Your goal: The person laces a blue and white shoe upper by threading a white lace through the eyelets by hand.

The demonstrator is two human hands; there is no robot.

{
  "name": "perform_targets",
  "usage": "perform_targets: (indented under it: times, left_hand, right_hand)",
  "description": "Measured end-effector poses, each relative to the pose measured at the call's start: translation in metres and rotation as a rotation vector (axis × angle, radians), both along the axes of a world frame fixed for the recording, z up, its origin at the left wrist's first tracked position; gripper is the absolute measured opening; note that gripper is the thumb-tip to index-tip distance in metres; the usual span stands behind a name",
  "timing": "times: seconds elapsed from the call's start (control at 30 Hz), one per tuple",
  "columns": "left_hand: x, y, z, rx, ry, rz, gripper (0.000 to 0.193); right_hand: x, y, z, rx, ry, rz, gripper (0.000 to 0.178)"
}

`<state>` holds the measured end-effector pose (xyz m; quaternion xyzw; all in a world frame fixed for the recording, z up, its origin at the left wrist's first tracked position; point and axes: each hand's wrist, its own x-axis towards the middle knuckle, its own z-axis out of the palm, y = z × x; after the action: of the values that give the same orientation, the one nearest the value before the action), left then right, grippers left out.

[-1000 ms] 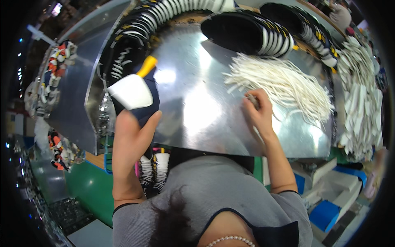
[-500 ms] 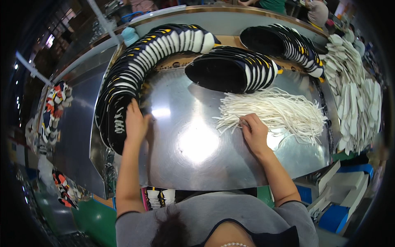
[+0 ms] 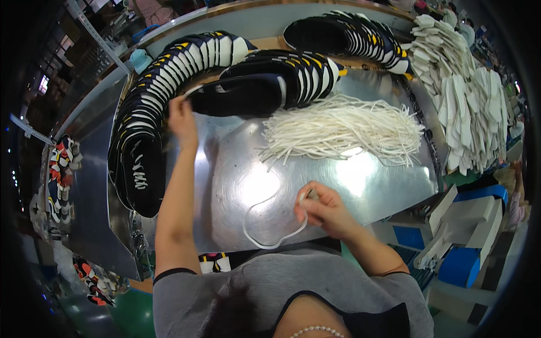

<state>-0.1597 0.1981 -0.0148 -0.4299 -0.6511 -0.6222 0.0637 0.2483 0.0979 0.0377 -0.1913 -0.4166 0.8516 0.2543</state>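
My left hand [image 3: 183,121] is closed on the left end of a black shoe upper [image 3: 236,97], which lies at the near end of the middle row of nested uppers [image 3: 310,70]. Pinched in my right hand [image 3: 324,209], close to my body, is a white cord [image 3: 265,244] that hangs in a loose loop over the metal table. A small greyish object [image 3: 312,194] also shows between those fingers; its kind is unclear. Beyond that hand lies a bundle of white cords [image 3: 344,132].
A long curved row of uppers [image 3: 152,101] runs along the table's left side. Another row [image 3: 360,42] stands at the back right. White flat pieces [image 3: 473,107] are heaped beyond the right edge. The bare metal tabletop [image 3: 225,186] reflects lamps.
My left hand has gone from the left row to the middle row and gripped an upper, now shifted left. My right hand has drawn a cord from the bundle toward me.
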Motion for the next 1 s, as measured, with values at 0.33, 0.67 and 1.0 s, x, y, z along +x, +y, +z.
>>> perform_targets:
  times: [0.33,0.67,1.0]
  left_hand:
    - [0.238,-0.176,0.0,-0.392,0.574,-0.344,0.037]
    - [0.122,-0.234,0.06,-0.612,0.716,-0.138,0.021]
    - [0.113,-0.149,0.031,-1.065,-1.188,-0.79,0.068]
  right_hand:
    - [0.006,-0.017,0.011,-0.079,0.005,-0.18,0.008]
    - [-0.068,-0.002,-0.017,-0.013,-0.215,-0.04,0.015]
    - [-0.121,-0.001,-0.056,0.149,-0.35,-0.294,0.028]
